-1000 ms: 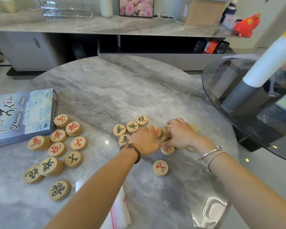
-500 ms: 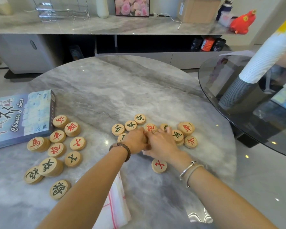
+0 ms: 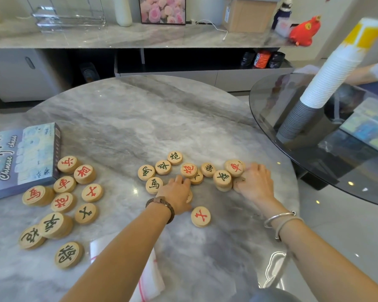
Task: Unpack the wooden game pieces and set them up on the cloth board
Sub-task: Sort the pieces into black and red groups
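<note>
Your right hand (image 3: 255, 184) has travelled away from the left hand (image 3: 175, 192), which it touched half a second ago, to the right end of the middle cluster (image 3: 163, 167). The left hand has stayed where it was.

Marble table (image 3: 140, 127): it carries every game piece in view. No cloth board is spread on it. A folded white sheet (image 3: 150, 277) with red lines lies under your left forearm; whether it is the board cannot be told. Setting up looks not yet begun.

Box (image 3: 20, 158): closed, at the left edge, just beside the left group (image 3: 62, 202) of pieces. That group is unchanged.

Middle cluster: loose discs, some two high, such as the green-marked stack (image 3: 222, 177). The likely fault lies here. A sweep of either hand may tip a stack, and a disc landing on edge may roll across the smooth stone to the rim near your right hand.

Left hand: palm down at the near left of the cluster, fingers bent, covering part of one disc. Whether it grips that disc cannot be told. Dragging it blind may carry hidden discs along.

Right hand: fingers curled beside the red-marked disc (image 3: 235, 167), with thumb and fingers pinching the end piece (image 3: 238, 181) below it. Pulling this lower disc out may drop the one resting above.

Lone disc (image 3: 200, 216): near your left wrist, apart from the cluster, as before. A forearm may knock it.
</note>
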Motion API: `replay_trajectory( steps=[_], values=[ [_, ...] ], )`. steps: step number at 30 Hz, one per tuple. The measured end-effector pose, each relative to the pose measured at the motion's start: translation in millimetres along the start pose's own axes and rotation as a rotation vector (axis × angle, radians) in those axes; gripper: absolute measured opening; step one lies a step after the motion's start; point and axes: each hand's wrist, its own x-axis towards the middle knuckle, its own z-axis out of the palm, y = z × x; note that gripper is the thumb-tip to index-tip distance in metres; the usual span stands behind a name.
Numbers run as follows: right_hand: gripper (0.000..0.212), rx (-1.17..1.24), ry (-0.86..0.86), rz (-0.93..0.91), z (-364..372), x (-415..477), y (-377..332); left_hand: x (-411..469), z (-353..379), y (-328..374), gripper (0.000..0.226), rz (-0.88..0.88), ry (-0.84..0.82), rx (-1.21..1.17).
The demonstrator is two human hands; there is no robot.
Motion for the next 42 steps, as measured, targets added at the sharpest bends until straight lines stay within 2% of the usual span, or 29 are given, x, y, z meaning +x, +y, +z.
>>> replay_trajectory(
  steps=[2, 4, 8, 10, 14, 16, 20, 23, 25, 27, 28, 30, 32, 36, 39, 42],
  values=[
    [0.057, -0.019, -0.171, 0.007, 6, -1, 5, 2, -1, 0, 0.055, -0.005, 0.004, -0.028],
    [0.064, -0.031, -0.220, -0.011, 8, -3, 5, 4, -2, 0, 0.051, -0.005, 0.016, -0.058],
    [0.050, -0.238, -0.286, -0.059, -7, -18, -6, 5, -1, 0, 0.056, -0.014, 0.041, -0.133],
    [0.046, -0.332, -0.327, -0.148, -18, -30, -19, 5, 1, 0, 0.062, -0.012, 0.050, -0.166],
    [0.052, -0.126, -0.370, -0.390, -14, -45, -56, 5, 0, -6, 0.083, -0.001, 0.035, -0.262],
    [0.055, -0.034, -0.366, -0.456, -3, -48, -71, 4, -1, -10, 0.084, 0.003, 0.031, -0.293],
    [0.054, -0.035, -0.388, -0.532, 16, -50, -77, 2, -3, -16, 0.083, 0.034, 0.034, -0.305],
    [0.060, 0.075, -0.395, -0.482, 12, -41, -65, 1, -2, -16, 0.089, 0.061, 0.018, -0.272],
    [0.052, 0.126, -0.217, -0.419, 3, -29, -54, 1, -2, -12, 0.087, 0.068, 0.012, -0.226],
    [0.056, 0.005, -0.035, -0.365, -5, -15, -41, 2, -3, -8, 0.083, 0.070, 0.008, -0.174],
    [0.061, -0.092, -0.016, -0.343, -7, -9, -34, 2, -3, -7, 0.082, 0.069, 0.008, -0.147],
    [0.064, -0.274, -0.077, -0.320, -8, 2, -24, 4, -2, -6, 0.079, 0.066, 0.007, -0.086],
    [0.058, -0.373, -0.110, -0.325, -5, 8, -16, 7, -1, -5, 0.070, 0.058, 0.010, -0.039],
    [0.046, -0.363, -0.064, -0.250, -9, 2, -10, 12, -3, -4, 0.059, 0.052, -0.006, 0.001],
    [0.057, -0.309, -0.265, -0.193, -6, -8, -7, 12, -4, -1, 0.055, 0.048, -0.009, 0.011],
    [0.071, -0.158, -0.448, -0.182, 8, -17, -6, 10, -2, 3, 0.051, 0.042, -0.009, 0.023]
  ],
)
